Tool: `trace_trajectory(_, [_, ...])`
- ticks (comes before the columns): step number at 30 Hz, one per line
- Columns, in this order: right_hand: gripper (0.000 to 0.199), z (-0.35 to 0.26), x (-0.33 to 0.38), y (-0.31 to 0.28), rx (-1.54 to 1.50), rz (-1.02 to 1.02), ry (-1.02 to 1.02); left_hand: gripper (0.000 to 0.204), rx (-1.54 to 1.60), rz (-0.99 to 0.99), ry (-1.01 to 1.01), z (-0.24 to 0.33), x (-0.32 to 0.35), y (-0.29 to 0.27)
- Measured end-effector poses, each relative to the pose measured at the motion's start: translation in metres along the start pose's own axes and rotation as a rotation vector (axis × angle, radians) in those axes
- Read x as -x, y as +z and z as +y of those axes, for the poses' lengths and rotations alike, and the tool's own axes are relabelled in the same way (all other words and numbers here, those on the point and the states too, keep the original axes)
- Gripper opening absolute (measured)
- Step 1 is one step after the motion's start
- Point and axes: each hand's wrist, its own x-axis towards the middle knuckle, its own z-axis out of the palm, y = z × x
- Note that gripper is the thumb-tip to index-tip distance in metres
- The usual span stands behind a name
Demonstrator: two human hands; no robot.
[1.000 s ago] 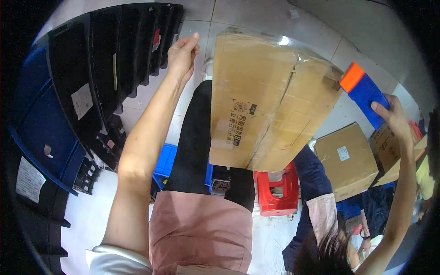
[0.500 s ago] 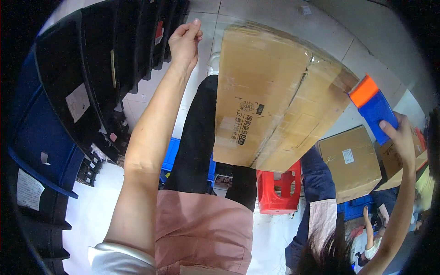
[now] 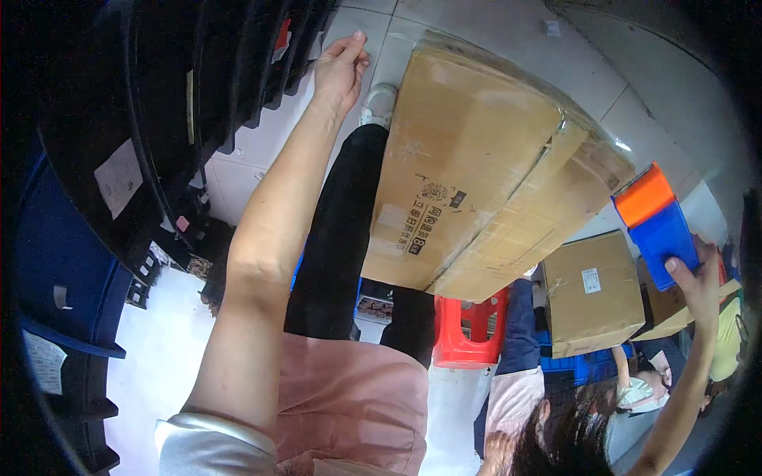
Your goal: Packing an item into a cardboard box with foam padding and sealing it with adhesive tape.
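A large brown cardboard box (image 3: 468,159) with clear tape along its seam stands in front of me. Beyond its right edge, my right hand (image 3: 692,282) is closed on a tape dispenser (image 3: 663,230) with a blue body and an orange front end. The orange end is close to the box's right corner. My left hand (image 3: 341,70) is held out past the box's left far corner, fingers curled in and thumb pressed to them. Whatever it pinches, if anything, is too small to make out.
Black shelving or stacked bins (image 3: 175,103) line the left side, with a blue bin (image 3: 71,262) below. A red plastic stool (image 3: 468,349) stands under the box's near edge. On the right are a smaller cardboard box (image 3: 591,305) and other people, one with dark hair (image 3: 563,428) close by.
The view has shifted slightly. My right hand and the tape dispenser sit a little lower in the picture. The person beside me has bent or moved. Both my hands keep their grips.
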Motion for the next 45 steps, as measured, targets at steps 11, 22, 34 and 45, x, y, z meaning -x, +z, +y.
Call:
trace_trajectory(11, [0.063, -0.006, 0.035, 0.011, -0.079, 0.234, -0.078, 0.061, -0.85, 0.301, -0.083, -0.076, -0.027, 0.006])
trace_trajectory(22, [0.038, -0.024, -0.011, 0.002, 0.121, -0.052, -0.176, 0.06, -0.738, -0.198, 0.244, -0.019, 0.059, 0.068])
trace_trajectory(34, [0.053, 0.101, 0.002, -0.026, 0.117, 0.042, -0.211, 0.065, -1.019, 0.046, 0.477, -0.022, 0.055, 0.069])
trace_trajectory(45, [0.059, 0.133, -0.031, -0.029, 0.072, -0.124, -0.152, 0.061, -1.022, 0.107, 0.507, -0.035, 0.047, 0.061])
